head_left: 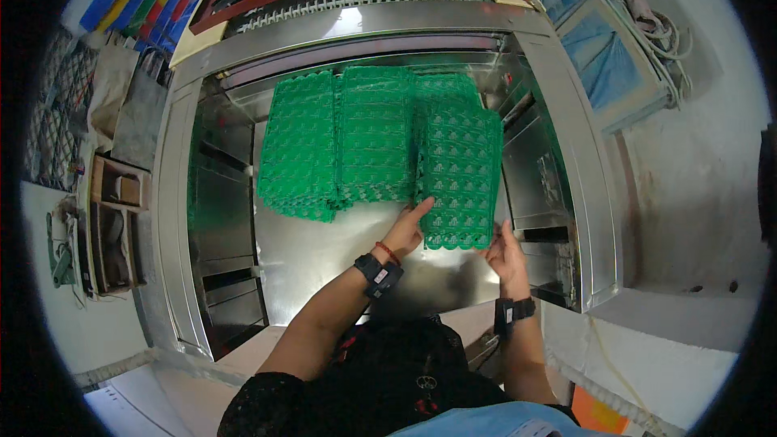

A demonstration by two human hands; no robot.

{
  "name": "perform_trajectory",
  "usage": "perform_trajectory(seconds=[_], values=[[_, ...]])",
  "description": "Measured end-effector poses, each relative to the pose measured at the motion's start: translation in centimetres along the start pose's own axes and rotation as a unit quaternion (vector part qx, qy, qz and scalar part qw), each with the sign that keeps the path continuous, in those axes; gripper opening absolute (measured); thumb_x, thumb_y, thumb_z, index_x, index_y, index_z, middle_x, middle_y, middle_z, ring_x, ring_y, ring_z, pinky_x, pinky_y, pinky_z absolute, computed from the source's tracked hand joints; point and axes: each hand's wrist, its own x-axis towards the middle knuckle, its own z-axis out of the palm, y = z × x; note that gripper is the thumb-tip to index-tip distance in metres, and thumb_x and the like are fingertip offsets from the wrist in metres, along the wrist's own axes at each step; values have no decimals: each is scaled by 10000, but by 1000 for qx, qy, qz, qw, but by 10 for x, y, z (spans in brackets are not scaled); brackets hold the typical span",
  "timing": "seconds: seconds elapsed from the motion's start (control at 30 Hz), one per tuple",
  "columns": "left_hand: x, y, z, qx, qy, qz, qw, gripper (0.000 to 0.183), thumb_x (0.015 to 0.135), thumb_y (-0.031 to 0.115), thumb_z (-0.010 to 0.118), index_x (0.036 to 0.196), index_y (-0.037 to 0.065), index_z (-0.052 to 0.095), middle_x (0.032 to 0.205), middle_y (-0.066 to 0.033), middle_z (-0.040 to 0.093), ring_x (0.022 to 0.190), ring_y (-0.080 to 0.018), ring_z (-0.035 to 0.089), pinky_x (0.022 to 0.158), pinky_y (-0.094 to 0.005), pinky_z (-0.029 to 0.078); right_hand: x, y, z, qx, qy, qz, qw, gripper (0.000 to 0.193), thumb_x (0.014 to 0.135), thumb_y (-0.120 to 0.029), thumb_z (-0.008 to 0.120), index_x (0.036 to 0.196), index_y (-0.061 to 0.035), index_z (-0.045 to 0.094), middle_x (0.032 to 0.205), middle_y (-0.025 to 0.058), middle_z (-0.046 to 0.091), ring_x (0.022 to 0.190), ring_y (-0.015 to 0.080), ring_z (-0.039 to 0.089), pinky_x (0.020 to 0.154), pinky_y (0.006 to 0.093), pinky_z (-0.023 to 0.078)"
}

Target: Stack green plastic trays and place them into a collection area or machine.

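A stack of green sheets (pixel 458 170), patterned with rows of small repeated shapes and with scalloped ends, lies at the right of a metal-lined tray, its near end toward me. My left hand (pixel 407 231) grips its lower left edge, thumb on the top face and fingers partly hidden. At the lower right corner, my right hand (pixel 508 257) holds the edge with its thumb raised alongside; some fingertips are hidden. To the left are a middle stack of similar green sheets (pixel 375 133) and a left stack of them (pixel 298 146). More green sheets (pixel 449 87) show behind the held stack.
The tray's shiny metal floor (pixel 299 263) shows in front of the stacks. Raised metal walls with slots, like the right wall (pixel 542 194), flank it. Beyond the far rim runs a white toothed strip (pixel 348 8). A wooden shelf box (pixel 113 226) stands at left, a blue-panelled frame (pixel 607 57) at right.
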Motion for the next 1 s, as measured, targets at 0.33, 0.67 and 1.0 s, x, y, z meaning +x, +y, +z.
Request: perform_trajectory(seconds=[0.33, 0.67, 1.0], values=[[-4, -8, 1, 182, -11, -20, 983, 513, 814, 153, 663, 1246, -16, 446, 1167, -99, 564, 1045, -190, 553, 882, -333, 466, 41, -26, 15, -195, 35, 48, 979, 523, 860, -316, 614, 1231, 13, 448, 1030, 78, 595, 891, 159, 579, 737, 298, 490], [-90, -22, -20, 283, -59, -65, 955, 709, 750, 184, 740, 1320, -8, 366, 1219, -94, 531, 1140, -212, 482, 989, -353, 375, 26, 26, -87, -121, -86, 73, 986, 650, 796, -268, 676, 1302, 13, 381, 1228, 108, 526, 1076, 240, 543, 903, 394, 451], [-139, -89, -67, 553, -23, -114, 825, 956, 514, 474, 815, 1167, -94, 410, 1097, -244, 564, 1031, -332, 562, 884, -385, 441, -44, 85, -54, -100, -37, 81, 991, 613, 730, -202, 689, 1241, 25, 435, 1162, 126, 549, 1012, 258, 563, 866, 389, 469]])
